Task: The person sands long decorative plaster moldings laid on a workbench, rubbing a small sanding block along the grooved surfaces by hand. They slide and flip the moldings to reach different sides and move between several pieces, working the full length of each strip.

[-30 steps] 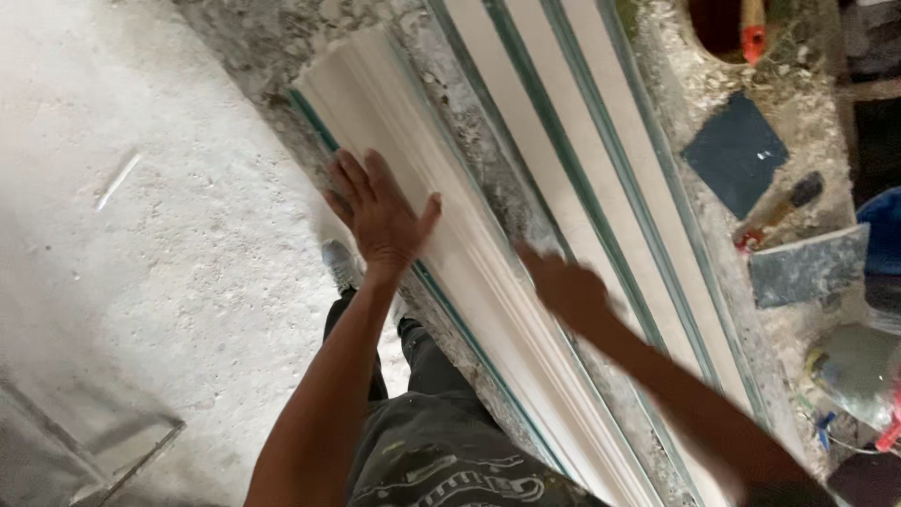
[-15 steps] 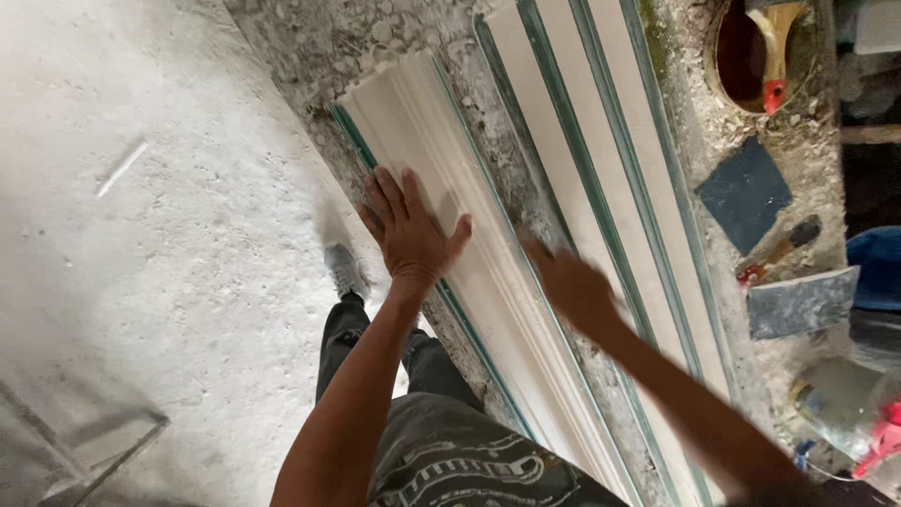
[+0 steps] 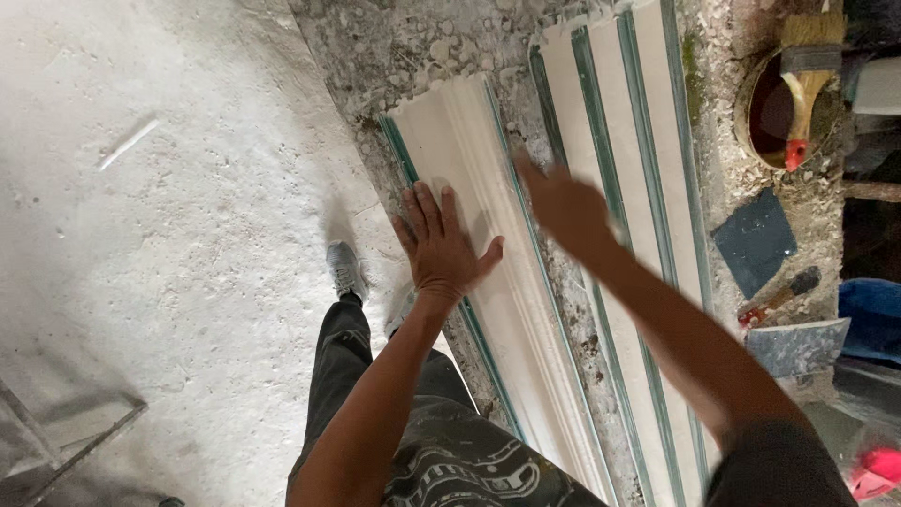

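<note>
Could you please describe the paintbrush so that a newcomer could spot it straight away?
Look to the rough workbench's far right corner, where a round dark pot sits. The paintbrush lies across it, the only tool with pale bristles and a red-tipped wooden handle.

No packages, labels, signs or screens show anywhere around the hands in this view.

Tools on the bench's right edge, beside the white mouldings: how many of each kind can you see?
Paintbrushes: 1, the paintbrush resting across the round pot.
Scrapers: 2, the dark scraper and the grey scraper.
Total: 3 tools.
</note>
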`<action>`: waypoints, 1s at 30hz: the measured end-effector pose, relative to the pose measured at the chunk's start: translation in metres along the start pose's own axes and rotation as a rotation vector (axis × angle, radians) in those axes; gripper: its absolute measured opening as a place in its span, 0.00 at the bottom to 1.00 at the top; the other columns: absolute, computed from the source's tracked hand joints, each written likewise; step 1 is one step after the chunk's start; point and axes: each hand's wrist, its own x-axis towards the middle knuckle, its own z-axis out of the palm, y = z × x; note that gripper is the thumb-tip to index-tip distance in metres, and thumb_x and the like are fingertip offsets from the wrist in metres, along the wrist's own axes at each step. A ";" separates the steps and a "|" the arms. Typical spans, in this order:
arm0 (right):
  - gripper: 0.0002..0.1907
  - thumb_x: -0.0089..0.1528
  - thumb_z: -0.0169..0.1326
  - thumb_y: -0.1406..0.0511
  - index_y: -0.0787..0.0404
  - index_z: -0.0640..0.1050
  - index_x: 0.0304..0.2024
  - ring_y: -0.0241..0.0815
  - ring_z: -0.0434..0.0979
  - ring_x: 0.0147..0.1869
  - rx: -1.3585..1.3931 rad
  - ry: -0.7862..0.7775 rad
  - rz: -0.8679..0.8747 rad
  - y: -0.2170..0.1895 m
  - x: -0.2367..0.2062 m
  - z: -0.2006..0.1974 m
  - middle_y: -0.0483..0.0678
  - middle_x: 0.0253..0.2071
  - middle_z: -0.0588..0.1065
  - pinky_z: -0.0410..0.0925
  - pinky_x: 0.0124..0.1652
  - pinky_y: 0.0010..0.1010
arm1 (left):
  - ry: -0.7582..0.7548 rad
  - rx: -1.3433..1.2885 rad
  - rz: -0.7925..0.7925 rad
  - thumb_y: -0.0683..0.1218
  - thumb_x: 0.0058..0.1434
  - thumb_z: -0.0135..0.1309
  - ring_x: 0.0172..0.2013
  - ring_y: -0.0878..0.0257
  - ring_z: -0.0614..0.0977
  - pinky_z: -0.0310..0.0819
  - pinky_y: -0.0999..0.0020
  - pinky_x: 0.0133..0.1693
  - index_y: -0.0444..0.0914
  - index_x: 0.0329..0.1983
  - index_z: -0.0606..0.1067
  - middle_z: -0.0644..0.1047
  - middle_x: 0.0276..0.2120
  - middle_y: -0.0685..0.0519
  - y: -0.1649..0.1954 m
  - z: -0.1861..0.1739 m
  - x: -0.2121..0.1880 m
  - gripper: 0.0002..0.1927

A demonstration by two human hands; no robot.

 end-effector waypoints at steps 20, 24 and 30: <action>0.30 0.70 0.42 0.64 0.43 0.57 0.76 0.59 0.82 0.40 -0.185 -0.005 0.033 -0.017 0.086 -0.061 0.59 0.41 0.77 0.75 0.36 0.50 | 0.053 -0.022 0.014 0.74 0.57 0.52 0.75 0.31 0.39 0.27 0.27 0.68 0.31 0.77 0.51 0.45 0.75 0.26 -0.002 0.003 -0.001 0.58; 0.30 0.71 0.42 0.66 0.38 0.59 0.74 0.59 0.81 0.42 -0.199 -0.020 0.029 -0.021 0.055 -0.067 0.58 0.44 0.77 0.75 0.37 0.50 | 0.028 -0.069 0.034 0.74 0.58 0.51 0.75 0.31 0.40 0.28 0.28 0.68 0.32 0.78 0.51 0.46 0.75 0.26 -0.003 0.000 -0.002 0.58; 0.33 0.69 0.40 0.66 0.32 0.55 0.75 0.58 0.82 0.38 -0.157 -0.153 0.158 -0.035 0.008 -0.055 0.59 0.44 0.76 0.76 0.35 0.51 | 0.040 -0.057 0.037 0.75 0.59 0.48 0.75 0.31 0.40 0.29 0.27 0.67 0.32 0.78 0.50 0.46 0.74 0.27 0.000 -0.005 0.001 0.57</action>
